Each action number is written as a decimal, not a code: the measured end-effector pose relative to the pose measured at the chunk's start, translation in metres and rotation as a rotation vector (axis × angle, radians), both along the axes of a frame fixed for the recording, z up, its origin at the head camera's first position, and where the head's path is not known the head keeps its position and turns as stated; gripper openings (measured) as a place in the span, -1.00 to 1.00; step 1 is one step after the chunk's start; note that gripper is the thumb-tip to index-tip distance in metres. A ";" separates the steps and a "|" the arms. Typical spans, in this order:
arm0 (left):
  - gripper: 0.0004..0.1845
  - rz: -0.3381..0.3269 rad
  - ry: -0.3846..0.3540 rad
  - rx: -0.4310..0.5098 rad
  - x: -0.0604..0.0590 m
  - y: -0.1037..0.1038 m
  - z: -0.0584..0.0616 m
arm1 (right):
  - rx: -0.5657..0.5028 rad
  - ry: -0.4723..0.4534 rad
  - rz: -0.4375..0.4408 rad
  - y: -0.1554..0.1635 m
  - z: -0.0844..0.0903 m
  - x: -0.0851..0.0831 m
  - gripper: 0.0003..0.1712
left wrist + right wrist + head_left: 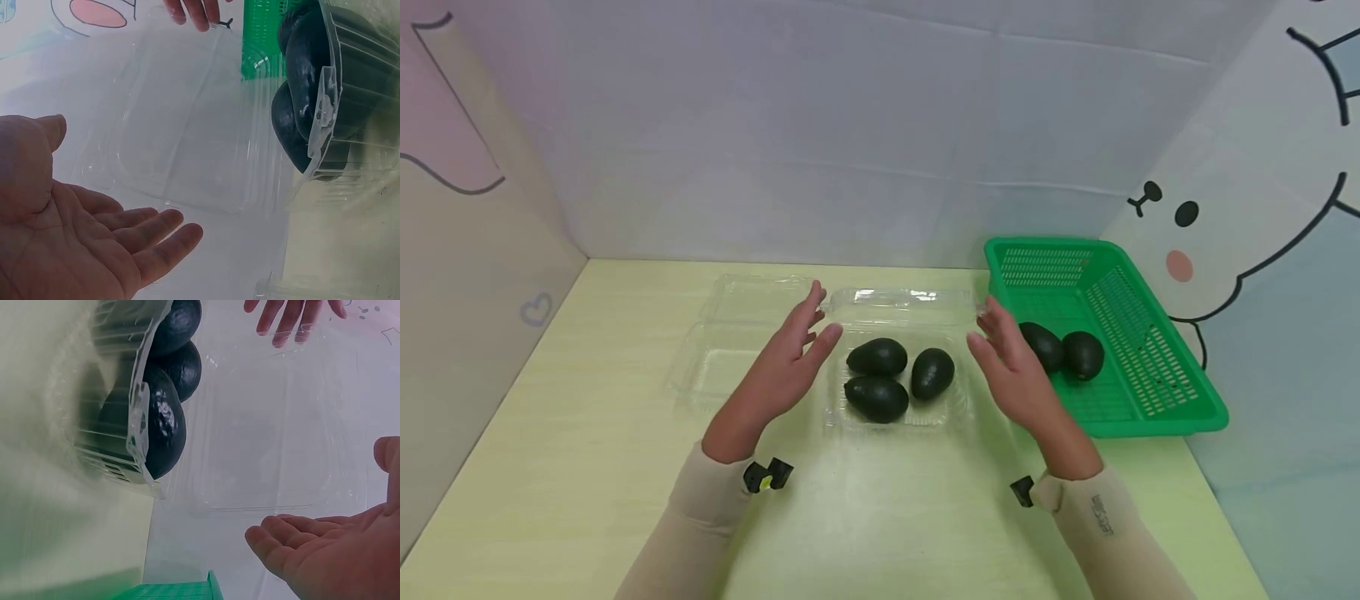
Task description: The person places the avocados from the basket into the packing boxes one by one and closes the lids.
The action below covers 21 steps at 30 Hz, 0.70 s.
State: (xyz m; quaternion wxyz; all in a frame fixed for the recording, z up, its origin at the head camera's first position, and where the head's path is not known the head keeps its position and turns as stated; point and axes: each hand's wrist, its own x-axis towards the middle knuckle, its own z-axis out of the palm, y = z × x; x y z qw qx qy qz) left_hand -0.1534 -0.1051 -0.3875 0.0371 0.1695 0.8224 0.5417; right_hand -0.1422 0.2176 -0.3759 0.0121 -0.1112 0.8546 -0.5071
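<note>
A clear plastic clamshell box [958, 415] holds three dark green avocados [932, 373], two lying one behind the other and one to their right. Its hinged lid [902, 307] stands raised at the back, and both wrist views show it upright. My left hand [790, 358] hovers by the left side of the lid, fingers extended and thumb apart. On the other side, my right hand [1017, 375] faces it with relaxed, extended fingers. Each palm [69, 237] holds nothing. In the right wrist view, the avocados show through the box's ribbed wall.
A green plastic basket [1206, 408] stands at the right, with avocados [1082, 356] inside, partly behind my right hand. Another clear clamshell box [700, 354] lies spread out at the left. A pale fabric wall [775, 167] borders the table's back edge.
</note>
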 end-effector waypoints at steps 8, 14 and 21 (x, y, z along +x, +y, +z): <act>-0.16 -0.023 0.011 -0.030 0.007 -0.006 -0.002 | 0.043 -0.022 0.014 0.002 0.001 0.015 -0.20; -0.13 -0.045 0.010 -0.070 0.012 -0.009 -0.006 | 0.076 -0.045 0.022 0.004 -0.005 0.022 -0.18; -0.15 -0.074 0.023 -0.095 0.018 -0.012 -0.011 | 0.097 -0.029 0.047 0.005 -0.009 0.030 -0.19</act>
